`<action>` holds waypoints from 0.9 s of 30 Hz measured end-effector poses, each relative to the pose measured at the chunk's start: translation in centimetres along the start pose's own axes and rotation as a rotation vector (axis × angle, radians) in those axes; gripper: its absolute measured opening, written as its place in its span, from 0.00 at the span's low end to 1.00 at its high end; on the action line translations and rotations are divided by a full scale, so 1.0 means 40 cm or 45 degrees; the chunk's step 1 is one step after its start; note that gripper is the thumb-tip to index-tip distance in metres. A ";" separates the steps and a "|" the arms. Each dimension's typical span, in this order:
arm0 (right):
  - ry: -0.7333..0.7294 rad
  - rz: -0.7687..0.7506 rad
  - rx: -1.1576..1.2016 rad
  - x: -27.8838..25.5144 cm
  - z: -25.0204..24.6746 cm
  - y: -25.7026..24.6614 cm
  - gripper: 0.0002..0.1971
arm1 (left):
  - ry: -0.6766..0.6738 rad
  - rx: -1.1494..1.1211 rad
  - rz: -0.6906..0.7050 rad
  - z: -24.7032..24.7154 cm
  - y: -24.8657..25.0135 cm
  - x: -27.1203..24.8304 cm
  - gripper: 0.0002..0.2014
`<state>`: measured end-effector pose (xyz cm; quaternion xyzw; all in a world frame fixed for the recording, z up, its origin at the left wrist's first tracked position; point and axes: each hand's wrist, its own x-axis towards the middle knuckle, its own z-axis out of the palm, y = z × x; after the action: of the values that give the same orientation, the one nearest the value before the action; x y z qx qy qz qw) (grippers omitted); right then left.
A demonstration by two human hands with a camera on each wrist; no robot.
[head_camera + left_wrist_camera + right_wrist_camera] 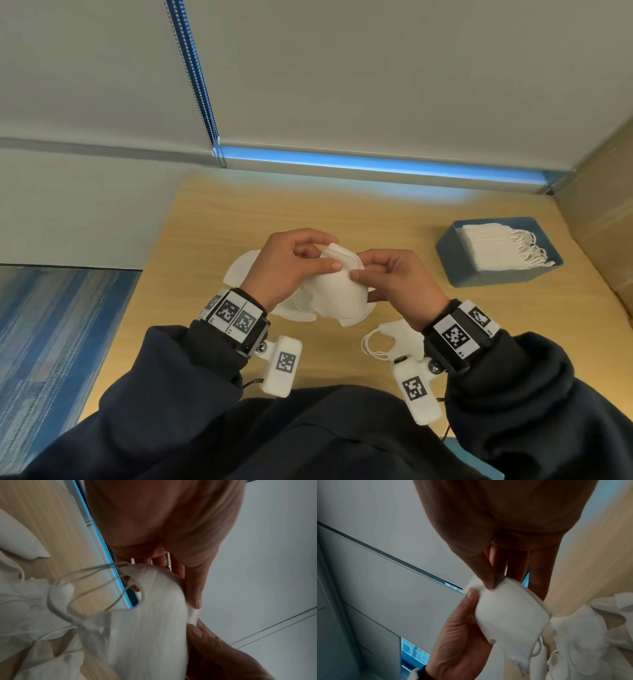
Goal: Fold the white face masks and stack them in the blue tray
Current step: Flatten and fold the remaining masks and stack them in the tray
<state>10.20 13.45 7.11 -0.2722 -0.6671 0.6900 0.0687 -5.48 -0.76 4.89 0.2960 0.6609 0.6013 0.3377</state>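
Note:
Both hands hold one white face mask (334,284) above the wooden table (212,219). My left hand (294,263) pinches its upper edge between thumb and fingers; my right hand (387,277) pinches the same edge from the right. The left wrist view shows the mask (147,622) with its ear loops (96,586) hanging. The right wrist view shows the mask (508,609) pinched by both thumbs. Loose white masks (239,270) lie under the hands, another mask (394,339) near the right wrist. The blue tray (455,263) at the right holds a stack of folded masks (493,246).
A brown cardboard box (603,212) stands right of the tray. A grey wall and a window blind with a bead chain (191,78) rise behind the table. Blue carpet (51,335) lies left of the table edge.

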 end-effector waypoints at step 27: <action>0.222 0.085 0.121 -0.019 -0.067 0.059 0.05 | -0.097 0.107 -0.112 0.036 -0.036 0.004 0.06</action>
<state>12.72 15.24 5.16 -0.3499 -0.6157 0.6964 0.1163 -4.38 0.09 3.36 0.3033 0.6846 0.5459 0.3760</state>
